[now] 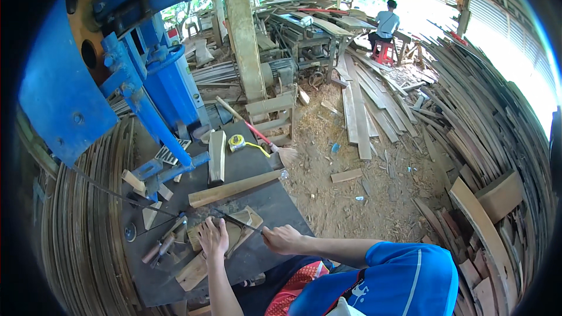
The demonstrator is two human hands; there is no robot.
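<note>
My right hand is closed round the near end of a long, thin, dark file, which slants away to the left over the work. Spread fingers of my left hand lie on a pale wooden block. Another wooden piece sticks out from under my left wrist. Beside that hand, hand tools with wooden handles lie on the dark tabletop. Whether the file touches the wood is hard to see.
A blue machine stands at the left. On the table are wooden bars and a yellow tape measure. A broom leans beyond its edge. Planks are stacked right; a person sits far off.
</note>
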